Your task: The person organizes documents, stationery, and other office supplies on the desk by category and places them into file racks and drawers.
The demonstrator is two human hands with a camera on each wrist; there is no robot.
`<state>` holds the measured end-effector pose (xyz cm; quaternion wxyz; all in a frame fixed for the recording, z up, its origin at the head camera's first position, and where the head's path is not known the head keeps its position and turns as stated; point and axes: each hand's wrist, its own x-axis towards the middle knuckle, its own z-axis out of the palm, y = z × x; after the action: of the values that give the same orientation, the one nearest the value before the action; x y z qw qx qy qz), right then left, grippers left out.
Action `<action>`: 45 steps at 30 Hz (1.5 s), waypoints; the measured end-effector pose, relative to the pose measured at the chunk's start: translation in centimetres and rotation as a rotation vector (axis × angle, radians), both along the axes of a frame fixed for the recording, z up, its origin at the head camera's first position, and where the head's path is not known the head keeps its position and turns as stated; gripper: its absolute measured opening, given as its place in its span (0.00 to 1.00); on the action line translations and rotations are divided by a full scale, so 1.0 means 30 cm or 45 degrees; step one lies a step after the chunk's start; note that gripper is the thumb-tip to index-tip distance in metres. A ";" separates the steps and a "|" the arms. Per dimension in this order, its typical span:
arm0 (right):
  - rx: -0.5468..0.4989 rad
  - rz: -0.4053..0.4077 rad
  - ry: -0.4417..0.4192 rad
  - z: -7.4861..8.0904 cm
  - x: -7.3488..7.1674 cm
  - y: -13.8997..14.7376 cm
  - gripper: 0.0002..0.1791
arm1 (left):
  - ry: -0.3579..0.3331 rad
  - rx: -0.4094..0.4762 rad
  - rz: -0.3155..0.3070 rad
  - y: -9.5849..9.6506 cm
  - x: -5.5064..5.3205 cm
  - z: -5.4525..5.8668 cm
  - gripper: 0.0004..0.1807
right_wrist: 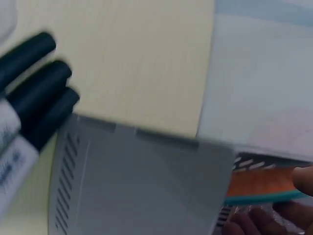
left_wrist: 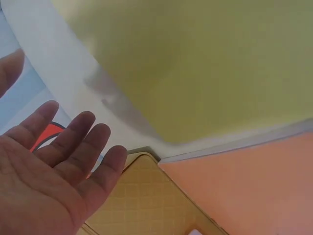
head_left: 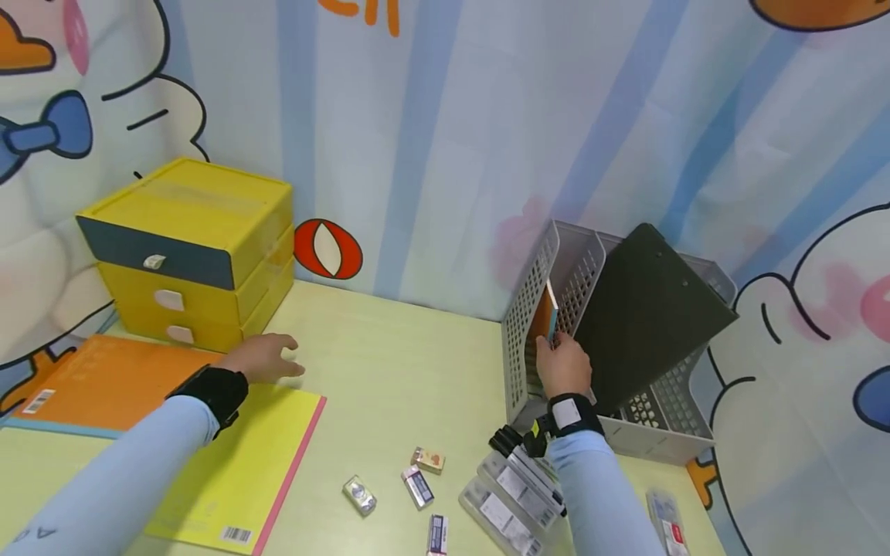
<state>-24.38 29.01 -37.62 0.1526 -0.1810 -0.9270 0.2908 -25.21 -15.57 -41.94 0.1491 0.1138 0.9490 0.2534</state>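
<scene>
My right hand point(head_left: 565, 367) pinches an orange notebook with a blue edge point(head_left: 545, 315) that stands in the left compartment of a grey file rack point(head_left: 526, 309). In the right wrist view the thumb is over the notebook's orange side point(right_wrist: 259, 182), with curled fingers beneath. A dark clipboard point(head_left: 647, 324) leans in the rack beside that hand. Over the far edge of a yellow notebook with a pink spine point(head_left: 236, 471), my left hand point(head_left: 260, 359) hovers with spread fingers, holding nothing. That notebook overlaps a larger orange notebook point(head_left: 132, 378) lying on the table.
A yellow drawer box point(head_left: 191, 262) stands at the back left. Several small erasers point(head_left: 417, 486) lie at the front middle. Clear plastic cases point(head_left: 501, 510) and black-capped markers point(head_left: 507, 439) are below the rack; another small case point(head_left: 666, 521) lies at right.
</scene>
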 end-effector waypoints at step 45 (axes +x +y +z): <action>-0.017 0.269 0.192 -0.003 0.061 -0.255 0.19 | 0.200 -0.472 -0.051 0.093 0.061 -0.066 0.62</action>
<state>-22.54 21.35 -37.70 0.1892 -0.0611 -0.9249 0.3241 -23.39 -12.78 -43.94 0.0979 0.1225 0.9857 0.0619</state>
